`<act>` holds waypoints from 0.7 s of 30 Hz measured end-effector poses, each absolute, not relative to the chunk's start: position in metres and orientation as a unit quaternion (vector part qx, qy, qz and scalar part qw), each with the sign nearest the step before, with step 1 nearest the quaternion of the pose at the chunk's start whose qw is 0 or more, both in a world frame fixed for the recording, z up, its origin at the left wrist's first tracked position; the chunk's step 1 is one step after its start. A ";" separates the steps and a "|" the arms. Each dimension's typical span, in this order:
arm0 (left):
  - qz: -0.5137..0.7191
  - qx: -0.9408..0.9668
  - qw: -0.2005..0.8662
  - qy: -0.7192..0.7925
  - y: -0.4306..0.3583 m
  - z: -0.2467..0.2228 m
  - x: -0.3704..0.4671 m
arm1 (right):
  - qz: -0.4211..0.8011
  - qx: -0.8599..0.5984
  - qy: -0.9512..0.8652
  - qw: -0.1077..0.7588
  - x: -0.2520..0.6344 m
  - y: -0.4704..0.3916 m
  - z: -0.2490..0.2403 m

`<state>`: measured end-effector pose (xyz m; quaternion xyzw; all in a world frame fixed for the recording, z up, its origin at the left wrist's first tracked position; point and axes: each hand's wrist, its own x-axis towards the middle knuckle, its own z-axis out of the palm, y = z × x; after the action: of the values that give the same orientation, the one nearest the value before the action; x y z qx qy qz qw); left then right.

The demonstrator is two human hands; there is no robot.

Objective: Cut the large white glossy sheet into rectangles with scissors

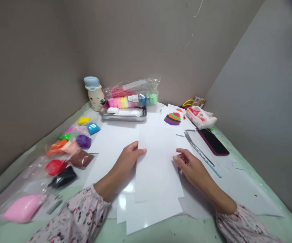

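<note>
A blank white sheet of paper (158, 165) is in the middle, over other white sheets (153, 216). My left hand (127, 158) grips its left edge, thumb on top and fingers underneath. At the right edge is my right hand (190, 167), its thumb tip touching or just beside the sheet and its fingers curled; whether it pinches the paper I cannot tell. Beyond the sheet lies a paper with a striped, colored dome shape (172, 118). Bagged clay lies left of my hands, including brown (82, 159), black (63, 177) and pink (24, 208) pieces.
Behind stand a metal tray (123, 118), a bag of colored clay (129, 100) and a blue-lidded bottle (94, 94). On the right are a fork (199, 152), a phone (213, 142) and a tissue pack (201, 117). Walls close off the back and right.
</note>
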<state>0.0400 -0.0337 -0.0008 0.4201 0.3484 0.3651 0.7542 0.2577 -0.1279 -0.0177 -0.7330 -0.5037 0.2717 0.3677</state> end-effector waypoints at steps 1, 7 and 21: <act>0.381 0.409 0.756 0.341 -0.033 -0.001 0.038 | 0.280 -0.720 -0.505 0.385 0.256 -0.127 -0.018; 0.418 0.370 0.745 0.366 -0.025 -0.003 0.030 | 0.383 -0.645 -0.507 0.425 0.247 -0.130 -0.024; 0.368 0.364 0.752 0.409 -0.029 0.001 0.029 | 0.417 -0.606 -0.481 0.477 0.245 -0.131 -0.019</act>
<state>0.0287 -0.0285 0.0013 0.3641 0.4089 0.3676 0.7517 0.2451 -0.1314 -0.0195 -0.6058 -0.4809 0.4169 0.4774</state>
